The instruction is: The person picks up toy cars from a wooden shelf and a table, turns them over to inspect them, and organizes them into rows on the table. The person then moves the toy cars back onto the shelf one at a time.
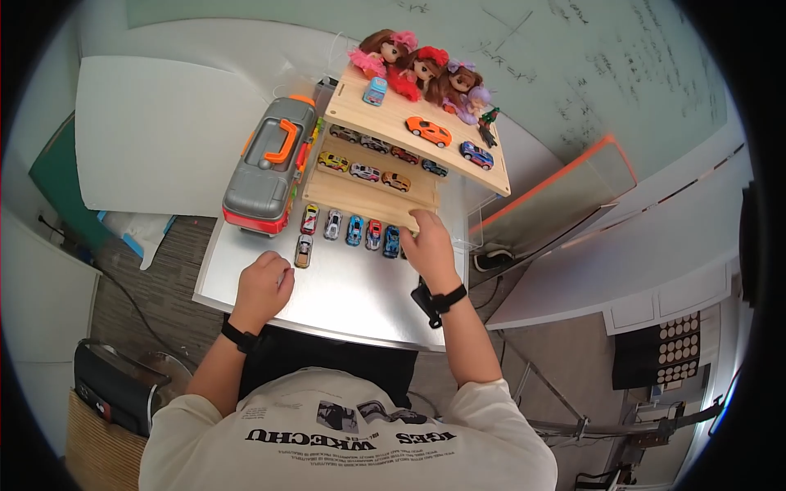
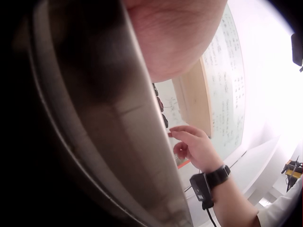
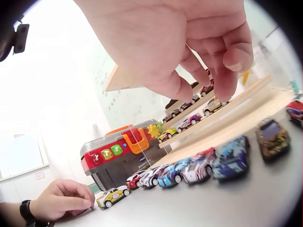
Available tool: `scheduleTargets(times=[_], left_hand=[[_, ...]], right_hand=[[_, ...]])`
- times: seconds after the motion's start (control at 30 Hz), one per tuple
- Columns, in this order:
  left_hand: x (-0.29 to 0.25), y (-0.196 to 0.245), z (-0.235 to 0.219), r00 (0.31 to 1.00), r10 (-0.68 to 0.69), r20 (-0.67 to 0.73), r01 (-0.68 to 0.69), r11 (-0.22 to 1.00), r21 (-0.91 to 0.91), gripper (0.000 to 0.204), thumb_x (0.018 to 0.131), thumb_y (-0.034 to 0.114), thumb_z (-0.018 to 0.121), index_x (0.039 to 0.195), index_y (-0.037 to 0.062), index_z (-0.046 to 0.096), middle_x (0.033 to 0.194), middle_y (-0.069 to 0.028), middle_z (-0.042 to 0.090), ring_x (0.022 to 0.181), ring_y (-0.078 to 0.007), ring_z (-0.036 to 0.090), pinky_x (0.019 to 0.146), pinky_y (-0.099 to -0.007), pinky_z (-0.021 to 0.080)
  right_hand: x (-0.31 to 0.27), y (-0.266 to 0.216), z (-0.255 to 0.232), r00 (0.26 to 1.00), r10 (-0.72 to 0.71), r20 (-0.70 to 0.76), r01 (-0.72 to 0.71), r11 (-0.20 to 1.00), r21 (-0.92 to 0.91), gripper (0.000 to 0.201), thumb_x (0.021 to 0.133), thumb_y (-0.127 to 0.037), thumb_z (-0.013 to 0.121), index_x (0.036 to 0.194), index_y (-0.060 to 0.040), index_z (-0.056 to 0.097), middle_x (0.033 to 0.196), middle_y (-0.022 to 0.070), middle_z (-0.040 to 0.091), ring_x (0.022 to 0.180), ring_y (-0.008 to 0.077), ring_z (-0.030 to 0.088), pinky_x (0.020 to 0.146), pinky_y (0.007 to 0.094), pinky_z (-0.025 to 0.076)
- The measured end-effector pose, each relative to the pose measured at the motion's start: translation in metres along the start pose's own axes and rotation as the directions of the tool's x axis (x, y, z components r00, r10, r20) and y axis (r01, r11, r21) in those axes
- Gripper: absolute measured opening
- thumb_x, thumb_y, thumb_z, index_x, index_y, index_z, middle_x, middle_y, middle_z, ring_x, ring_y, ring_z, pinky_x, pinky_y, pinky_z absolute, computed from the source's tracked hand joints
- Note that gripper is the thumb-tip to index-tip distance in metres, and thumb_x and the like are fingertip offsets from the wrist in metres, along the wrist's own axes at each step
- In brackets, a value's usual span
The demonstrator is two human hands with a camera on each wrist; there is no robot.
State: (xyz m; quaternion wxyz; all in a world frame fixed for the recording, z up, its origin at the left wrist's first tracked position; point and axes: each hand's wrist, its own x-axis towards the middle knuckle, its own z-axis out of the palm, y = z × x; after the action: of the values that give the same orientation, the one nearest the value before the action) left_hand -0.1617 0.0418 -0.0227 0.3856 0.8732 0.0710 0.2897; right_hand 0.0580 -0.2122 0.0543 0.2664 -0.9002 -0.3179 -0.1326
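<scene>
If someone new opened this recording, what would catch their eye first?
Probably the brightly dressed dolls, bunched along the far edge on top of the wooden rack. Next, perhaps, the gray toolbox with its orange handle, left of the rack. Then the row of toy cars on the table in front of the rack, with the right hand near the row's right end.

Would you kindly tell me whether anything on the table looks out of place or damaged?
One thing looks slightly odd: a yellow-and-white toy car stands in front of the left end of the row of toy cars, near the left hand, while the others stand side by side. I see nothing spilled or visibly damaged.
</scene>
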Motion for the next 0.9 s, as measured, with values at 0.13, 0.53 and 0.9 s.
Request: scheduleTargets(times=[0.13, 0.53, 0.9], left_hand=[[0.0, 0.0, -0.002, 1.0, 0.0, 0.003, 0.0, 1.0, 0.007, 0.006, 0.084, 0.005, 0.073, 0.087, 0.0022, 0.069, 0.088, -0.0131, 0.066, 0.074, -0.0361, 0.068, 0.066, -0.0435, 0.056], [0.0, -0.004, -0.004, 0.999, 0.031, -0.003, -0.032, 0.999, -0.014, 0.005, 0.084, 0.005, 0.073, 0.086, 0.0036, 0.068, 0.087, -0.0117, 0.066, 0.073, -0.0349, 0.068, 0.065, -0.043, 0.056], [0.0, -0.005, -0.002, 0.999, 0.043, 0.008, -0.043, 0.999, -0.02, 0.005, 0.085, 0.003, 0.074, 0.087, 0.0011, 0.07, 0.087, -0.0108, 0.066, 0.059, -0.0249, 0.062, 0.058, -0.0362, 0.05]], right_hand=[[0.059, -0.005, 0.023, 0.989, -0.145, 0.026, 0.146, 0.987, -0.071, 0.031, 0.09, -0.012, 0.066, 0.119, -0.0003, 0.066, 0.117, 0.0236, 0.069, 0.101, 0.0447, 0.069, 0.085, 0.0503, 0.058], [0.037, -0.036, 0.005, 0.978, -0.094, 0.188, 0.099, 0.995, -0.014, 0.022, 0.092, -0.019, 0.071, 0.098, 0.0027, 0.07, 0.093, 0.0235, 0.068, 0.09, 0.0431, 0.067, 0.079, 0.0504, 0.054], [-0.09, -0.093, 0.036, 0.887, -0.238, 0.395, 0.183, 0.968, 0.172, 0.018, 0.091, -0.014, 0.071, 0.106, -0.0051, 0.07, 0.107, 0.0141, 0.069, 0.085, 0.0366, 0.071, 0.073, 0.0456, 0.06]])
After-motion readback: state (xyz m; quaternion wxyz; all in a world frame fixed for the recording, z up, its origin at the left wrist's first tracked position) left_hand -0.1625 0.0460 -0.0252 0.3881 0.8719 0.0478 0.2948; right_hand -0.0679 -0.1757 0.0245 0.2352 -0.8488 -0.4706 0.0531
